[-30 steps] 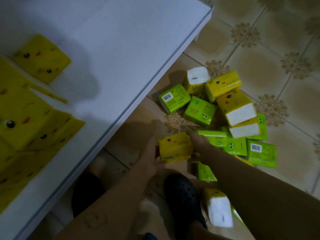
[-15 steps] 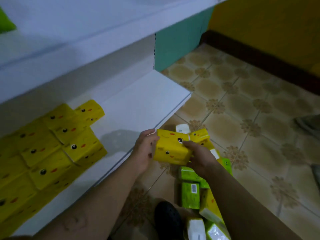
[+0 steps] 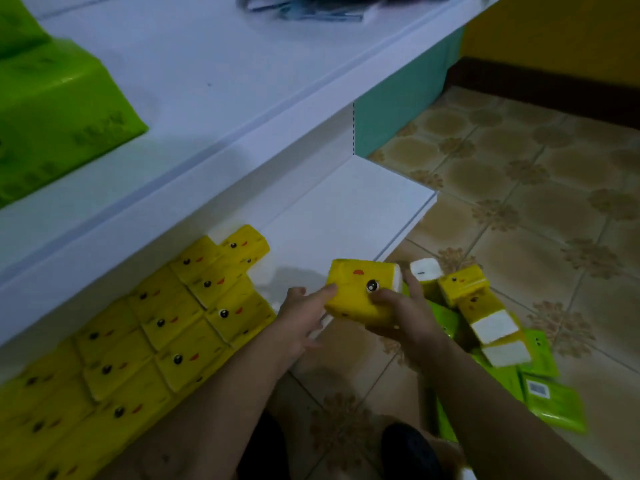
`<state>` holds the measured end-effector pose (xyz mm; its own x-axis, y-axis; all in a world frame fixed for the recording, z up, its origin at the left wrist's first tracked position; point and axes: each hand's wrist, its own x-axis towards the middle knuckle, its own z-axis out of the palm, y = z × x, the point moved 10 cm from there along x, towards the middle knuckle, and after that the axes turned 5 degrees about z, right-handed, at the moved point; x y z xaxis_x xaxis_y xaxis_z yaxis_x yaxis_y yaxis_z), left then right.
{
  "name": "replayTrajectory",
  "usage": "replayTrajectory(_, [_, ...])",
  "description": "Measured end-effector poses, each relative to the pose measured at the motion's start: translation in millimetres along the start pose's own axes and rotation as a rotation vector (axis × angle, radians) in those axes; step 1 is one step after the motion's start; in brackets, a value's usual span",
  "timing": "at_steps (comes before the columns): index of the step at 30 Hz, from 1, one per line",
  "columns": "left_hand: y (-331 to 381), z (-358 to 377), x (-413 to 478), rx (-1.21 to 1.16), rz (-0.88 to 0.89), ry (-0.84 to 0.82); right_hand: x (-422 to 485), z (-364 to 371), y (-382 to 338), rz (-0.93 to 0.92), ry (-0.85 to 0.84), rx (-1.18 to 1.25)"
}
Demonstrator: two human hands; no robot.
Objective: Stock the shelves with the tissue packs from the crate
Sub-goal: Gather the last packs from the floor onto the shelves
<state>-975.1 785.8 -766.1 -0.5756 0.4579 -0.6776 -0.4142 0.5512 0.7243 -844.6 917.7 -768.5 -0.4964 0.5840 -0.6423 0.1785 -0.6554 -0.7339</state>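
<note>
- The person held a yellow tissue pack (image 3: 363, 292) above the front edge of the lower white shelf (image 3: 349, 209), its printed chick face turned up toward the camera.
- The right hand (image 3: 403, 315) was wrapped round the pack's near right side, with its fingers (image 3: 412, 284) curled onto the white end and the thumb pressed on the top beside the printed eye.
- The left hand (image 3: 297, 315) was loosely open; only one outstretched fingertip touched the pack's left edge, and it gripped nothing.
- Rows of yellow packs (image 3: 166, 327) lay packed tightly together on the left part of the lower shelf, faces up, reaching almost to the left hand.
- The right part of that shelf, behind the held pack, was bare.
- Green packs (image 3: 52, 109) sat on the upper shelf (image 3: 214, 64) at the far left.
- A loose heap of yellow and green packs (image 3: 485, 323) lay on the tiled floor (image 3: 519, 188) just right of the right hand, several showing white ends.
- A dark shoe (image 3: 410, 452) showed at the bottom edge, between the forearms.
</note>
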Motion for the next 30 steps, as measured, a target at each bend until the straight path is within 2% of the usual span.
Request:
replayTrajectory(2, [-7.8, 1.1, 5.6, -0.038, -0.129, -0.026, 12.2, 10.7, 7.7, -0.027, 0.05, 0.046])
replayTrajectory(5, [-3.5, 12.4, 19.5, -0.184, -0.216, -0.097, 18.3, 28.2, 6.5, -0.244, 0.127, -0.203])
replayTrajectory(9, [16.9, 13.1, 58.3, -0.132, -0.133, -0.043, 21.4, 50.5, 11.3, -0.539, 0.174, -0.451])
replayTrajectory(11, [24.7, 1.2, 90.3, -0.029, -0.02, 0.057, 33.2, 59.4, 17.1, -0.568, 0.157, -0.501])
replayTrajectory(13, [37.1, -15.2, 113.0, 0.155, 0.092, 0.15, 46.4, 66.5, 25.6, -0.549, 0.106, -0.533])
replayTrajectory(15, [57.7, -30.9, 135.0, 0.489, 0.25, 0.203, 61.0, 68.4, 33.5, -0.512, 0.071, -0.553])
replayTrajectory(17, [75.6, -43.1, 157.9, 0.829, 0.398, 0.255, 79.5, 60.3, 46.9, -0.427, 0.08, -0.56])
replayTrajectory(19, [79.5, -48.9, 182.1, 1.042, 0.471, 0.25, 98.6, 45.9, 61.5, -0.332, 0.123, -0.548])
replayTrajectory(23, [55.5, -62.6, 225.5, 1.431, 0.439, 0.196, 120.4, 29.8, 76.6, -0.245, 0.139, -0.502])
replayTrajectory(28, [43.1, -70.8, 237.4, 1.815, 0.423, 0.342, 131.4, 12.3, 75.9, -0.219, 0.192, -0.445])
replayTrajectory(30, [41.5, -71.6, 238.1, 1.862, 0.378, 0.381, 131.0, 7.8, 76.3, -0.204, 0.205, -0.455])
